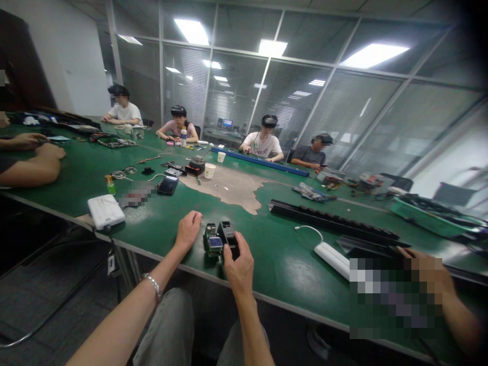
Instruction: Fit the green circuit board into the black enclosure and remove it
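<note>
- One green circuit board with a small screen [214,244] lies between left hand [189,230] and right hand [240,260], beside one boxy black plastic case [227,232];
- right hand, half-closed, grips the case;
- left hand curled; cannot tell its hold

At left, a white rounded box [105,211] sits near the edge of the green table [282,259], below a yellow-capped green bottle [111,187]. Left of centre lies a black smartphone [168,185]. Two paper cups [209,171] stand upper middle; a green basket [423,219] holds dark items, far right.
</note>
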`<state>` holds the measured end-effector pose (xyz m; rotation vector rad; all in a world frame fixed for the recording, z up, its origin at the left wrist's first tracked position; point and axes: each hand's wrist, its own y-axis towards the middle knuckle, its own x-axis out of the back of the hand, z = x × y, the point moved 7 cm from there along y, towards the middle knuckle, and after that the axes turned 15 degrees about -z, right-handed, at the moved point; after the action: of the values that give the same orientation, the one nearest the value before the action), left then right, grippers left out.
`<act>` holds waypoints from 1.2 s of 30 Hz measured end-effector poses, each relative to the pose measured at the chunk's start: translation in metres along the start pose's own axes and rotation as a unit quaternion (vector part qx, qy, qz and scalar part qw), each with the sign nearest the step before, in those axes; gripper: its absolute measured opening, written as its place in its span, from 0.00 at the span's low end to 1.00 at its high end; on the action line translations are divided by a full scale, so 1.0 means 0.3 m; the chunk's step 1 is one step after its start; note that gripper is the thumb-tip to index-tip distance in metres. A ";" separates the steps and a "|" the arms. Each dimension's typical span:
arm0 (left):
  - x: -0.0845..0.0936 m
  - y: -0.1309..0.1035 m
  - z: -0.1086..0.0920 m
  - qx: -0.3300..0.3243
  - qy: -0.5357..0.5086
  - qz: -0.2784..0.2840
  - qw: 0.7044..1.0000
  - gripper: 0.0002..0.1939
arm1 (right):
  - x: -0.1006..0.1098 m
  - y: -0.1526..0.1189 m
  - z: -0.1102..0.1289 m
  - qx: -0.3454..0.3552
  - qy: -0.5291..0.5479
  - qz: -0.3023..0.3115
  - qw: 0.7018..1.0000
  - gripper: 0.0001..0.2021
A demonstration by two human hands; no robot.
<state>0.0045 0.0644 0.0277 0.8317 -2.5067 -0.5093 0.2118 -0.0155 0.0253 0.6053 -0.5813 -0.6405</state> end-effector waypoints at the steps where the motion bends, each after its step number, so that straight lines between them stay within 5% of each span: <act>1: -0.001 0.000 0.000 -0.001 -0.001 0.000 1.000 0.15 | 0.000 0.000 0.002 0.000 -0.002 0.003 1.000 0.24; 10: -0.012 -0.003 0.014 -0.003 -0.006 0.016 1.000 0.17 | 0.006 -0.005 0.008 -0.005 -0.006 0.002 1.000 0.23; 18: 0.001 -0.001 0.007 -0.001 -0.008 0.010 1.000 0.16 | 0.033 0.050 0.016 -0.147 0.084 -0.018 0.985 0.24; 24: 0.021 -0.001 0.004 0.014 -0.027 0.000 1.000 0.18 | -0.002 0.044 0.165 -0.084 0.065 0.011 0.994 0.22; 36: 0.024 0.005 0.013 0.018 -0.030 0.008 0.999 0.16 | -0.044 -0.021 0.233 0.027 -0.019 0.006 0.999 0.21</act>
<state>-0.0034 0.0619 0.0272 0.8210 -2.5829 -0.4929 0.1551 -0.0335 0.0645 0.6401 -0.6391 -0.6277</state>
